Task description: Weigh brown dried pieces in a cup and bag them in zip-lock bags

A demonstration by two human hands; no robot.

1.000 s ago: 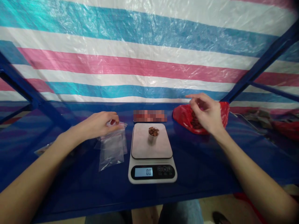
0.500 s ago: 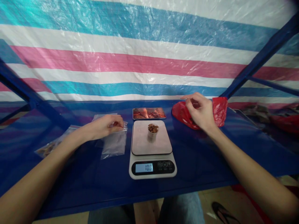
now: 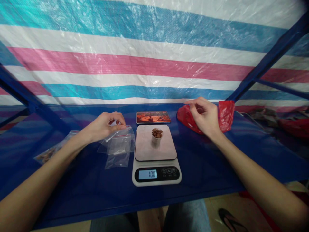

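Observation:
My left hand point(image 3: 105, 127) pinches the top edge of a clear zip bag point(image 3: 129, 132), lifted a little over other flat zip bags point(image 3: 117, 161) on the table. Beside them stands a white kitchen scale point(image 3: 145, 146) whose display reads 10.0. On its plate sits a small clear cup point(image 3: 156, 140) filled with brown nuts point(image 3: 157, 133) that look like almonds. Over a red plastic bag point(image 3: 226, 114), my right hand point(image 3: 205, 116) has its index finger pointing left and its thumb apart. Nothing shows between those fingers.
Behind the scale lies a phone point(image 3: 153, 117) with a lit screen. A zip bag with brown contents point(image 3: 48, 154) rests at the left, partly behind my left forearm. The blue table point(image 3: 205, 180) has blue frame bars point(image 3: 267, 61) and striped sheeting point(image 3: 145, 67) behind.
My left hand has raised one zip bag by its top edge, and it now hangs apart from the others. My right hand stays almost where it was.

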